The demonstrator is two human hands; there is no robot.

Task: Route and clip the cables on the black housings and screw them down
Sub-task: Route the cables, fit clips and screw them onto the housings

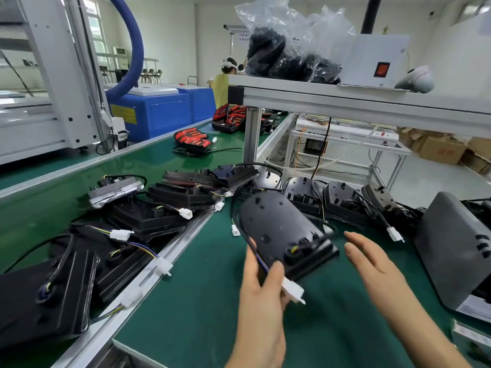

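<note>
Above green mat (202, 309), left hand (261, 296) grips housing (279, 229).

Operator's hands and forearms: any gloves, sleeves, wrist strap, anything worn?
Nothing worn. The left hand and right hand are bare: no gloves, rings or watch. The forearms are bare to the frame edge, with no sleeve or wrist strap showing.

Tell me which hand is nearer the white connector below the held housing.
Left. The left hand grips the housing with the connector beside its thumb; the right hand is open, off to the connector's right.
</note>
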